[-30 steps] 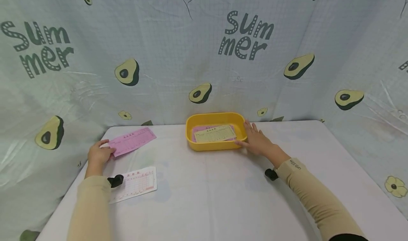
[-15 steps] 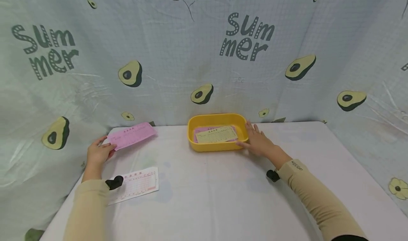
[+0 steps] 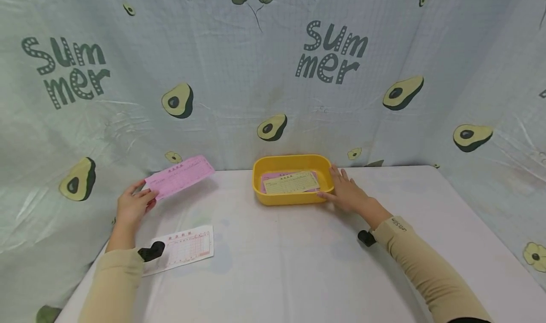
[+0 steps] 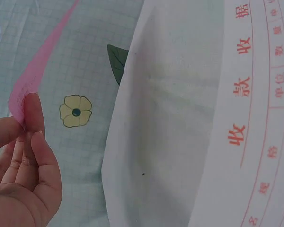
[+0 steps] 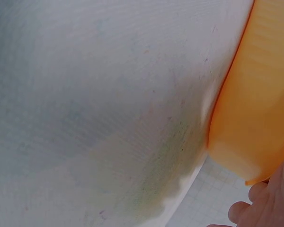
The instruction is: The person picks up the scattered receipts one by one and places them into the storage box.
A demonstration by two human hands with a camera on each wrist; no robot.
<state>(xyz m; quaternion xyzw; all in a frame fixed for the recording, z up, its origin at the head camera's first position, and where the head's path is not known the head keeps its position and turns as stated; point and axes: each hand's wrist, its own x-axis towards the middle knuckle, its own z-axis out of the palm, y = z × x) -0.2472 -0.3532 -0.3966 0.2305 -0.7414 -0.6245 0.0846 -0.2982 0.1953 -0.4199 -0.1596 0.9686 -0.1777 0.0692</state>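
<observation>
In the head view my left hand [image 3: 135,204] pinches the near left corner of a pink receipt slip [image 3: 181,175]. The slip is raised and tilted, its far end overlapping the back cloth. Thumb and finger meet on its corner in the left wrist view, where the slip [image 4: 33,78] shows nearly edge-on. A yellow plastic basket [image 3: 294,198] stands at the back middle of the table, with a pale yellow slip [image 3: 292,182] over pink paper [image 3: 273,175] inside. My right hand [image 3: 347,190] rests against the basket's right end, fingers extended, thumb at the front rim.
A white receipt sheet [image 3: 187,247] with red print lies on the table below my left hand, partly hidden by the left wrist camera [image 3: 152,252]. Behind the white table [image 3: 273,266] hangs an avocado-patterned cloth [image 3: 239,76].
My left hand has lifted the pink slip off the table, its far end rising and swinging slightly right. The right hand stays at the basket. The head view has shifted a little.
</observation>
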